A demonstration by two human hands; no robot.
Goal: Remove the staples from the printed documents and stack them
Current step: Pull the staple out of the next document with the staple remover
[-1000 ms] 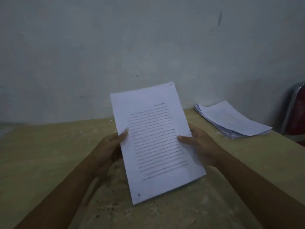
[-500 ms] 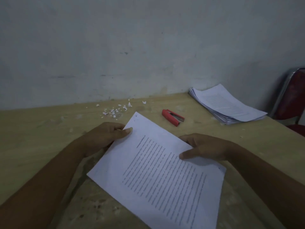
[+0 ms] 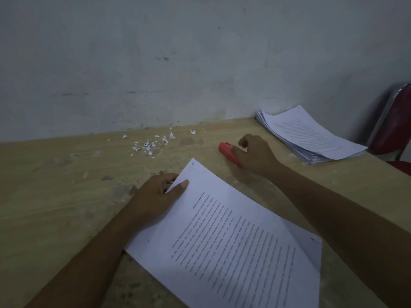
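A printed document [image 3: 233, 236] is being kept flat on the table [image 3: 55, 196], turned at an angle so that one corner is pointing away from the person. That far edge is being pinched by the left hand [image 3: 155, 196]: the thumb is being pressed onto the top sheet just below the corner, while the other fingers are being curled in at the paper's edge, partly hidden beneath it. A small dark mark is showing at the far corner; whether it is a staple cannot be told. Along the right side, a lower sheet is being left slightly uncovered beside the right forearm.

The right hand [image 3: 255, 156] is being held over the near end of a red stapler [image 3: 225, 150], which is lying on the table just beyond the document's far corner. The thumb is being laid against the red body and the fingers are being bent above it, but whether the stapler is actually being gripped cannot be told.

A stack of papers [image 3: 311, 134] is being kept at the far right of the table, near the wall [image 3: 178, 63], well apart from the document. Paper scraps [image 3: 153, 143] are lying scattered by the wall, to the left of the stapler. Part of a chair [image 3: 395, 121] is being shown at the right edge.
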